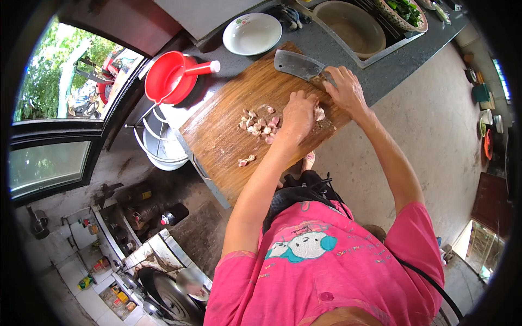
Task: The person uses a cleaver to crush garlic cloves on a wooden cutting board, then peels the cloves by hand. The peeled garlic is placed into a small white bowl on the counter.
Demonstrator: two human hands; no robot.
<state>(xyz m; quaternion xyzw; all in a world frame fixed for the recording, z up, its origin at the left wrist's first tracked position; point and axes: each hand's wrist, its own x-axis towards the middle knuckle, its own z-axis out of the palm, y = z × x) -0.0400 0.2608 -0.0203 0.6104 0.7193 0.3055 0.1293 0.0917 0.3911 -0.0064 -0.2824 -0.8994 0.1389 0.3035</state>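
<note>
My left hand (pixel 301 112) is palm down over the wooden cutting board (pixel 220 118), its fingers curled. Some garlic (pixel 319 114) shows against its thumb side; whether the hand grips it is hidden. My right hand (pixel 346 90) has thumb and fingers around the wooden handle of a cleaver (pixel 299 64), whose blade lies flat on the board's far part, pointing left. Left of my left hand is a loose pile of garlic cloves (pixel 257 126). A smaller bit of garlic (pixel 246 161) lies apart, nearer the board's lower left edge. Peel scraps lie by the right edge.
A white bowl (pixel 253 34) stands beyond the board, a red plastic dipper (pixel 171 77) at its left. A basin (pixel 350 28) sits in the sink at upper right, beside a patterned bowl of greens (pixel 403 14). A white bucket (pixel 165 144) is below left of the board.
</note>
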